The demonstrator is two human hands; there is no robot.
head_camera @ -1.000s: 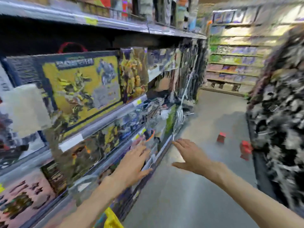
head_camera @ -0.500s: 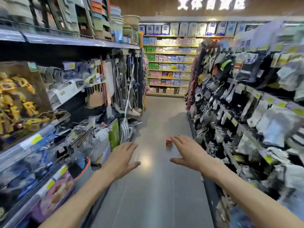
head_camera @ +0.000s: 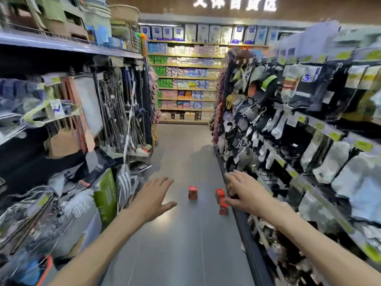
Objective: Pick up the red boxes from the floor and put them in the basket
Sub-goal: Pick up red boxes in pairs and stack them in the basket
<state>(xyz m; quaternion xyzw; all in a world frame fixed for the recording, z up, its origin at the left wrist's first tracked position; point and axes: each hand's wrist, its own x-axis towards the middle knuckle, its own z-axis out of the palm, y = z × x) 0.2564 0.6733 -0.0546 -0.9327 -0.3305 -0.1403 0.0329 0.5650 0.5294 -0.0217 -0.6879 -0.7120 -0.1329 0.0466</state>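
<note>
Here, head view, motion-blurred. Left hand (head_camera: pixel 151 198) at 7 o'clock of centre, palm down, fingers spread straight, holding nothing. Right hand (head_camera: pixel 246 193) at 4 o'clock, fingers extended, also empty. Three red boxes on the grey floor (head_camera: pixel 181 244): first box (head_camera: pixel 193 191) between the hands; second box (head_camera: pixel 219 195) and third box (head_camera: pixel 224 207) just beside the right thumb, whether touching cannot be told.

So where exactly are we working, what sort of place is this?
Most likely a shop aisle: stocked shelves at the far end, socks on hooks to the right, mops and brooms to the left, grey floor between.
</note>
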